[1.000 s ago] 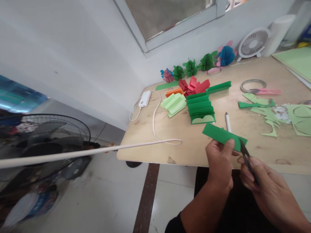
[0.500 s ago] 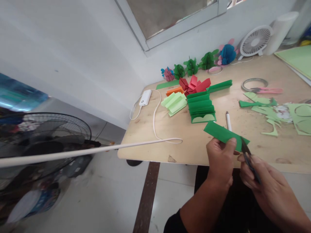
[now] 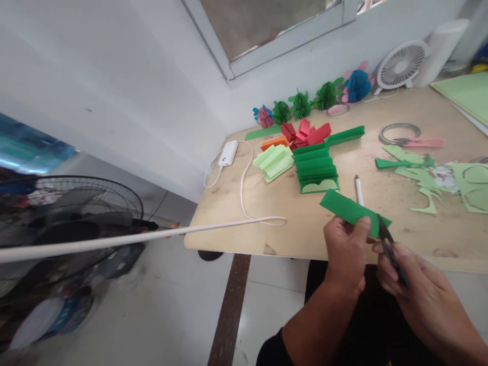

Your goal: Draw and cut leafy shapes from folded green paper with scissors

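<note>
My left hand (image 3: pixel 348 244) pinches a strip of green paper (image 3: pixel 343 207), thumb on top, above the table's front edge. In my right hand (image 3: pixel 412 274) is a pair of dark scissors (image 3: pixel 388 244), its blades across the right end of the strip. The fingers wrap the handles, so part of them is hidden. Just beyond the strip lies a white pen (image 3: pixel 359 190). Behind it to the left stands a stack of accordion-folded green paper (image 3: pixel 314 165), with a pale green rounded piece on its front fold.
Folded light green paper (image 3: pixel 273 161), red folded paper (image 3: pixel 307 133) and several paper figures (image 3: pixel 300 104) sit farther back. Pale green scraps (image 3: pixel 423 178), a tape roll (image 3: pixel 400 133) and pink-handled snips (image 3: pixel 423 142) lie right. A white cable (image 3: pixel 152 236) crosses the left table edge.
Almost nothing differs. Both hands, the green strip and the scissors keep the same place, with the blades still at the strip's right end.
</note>
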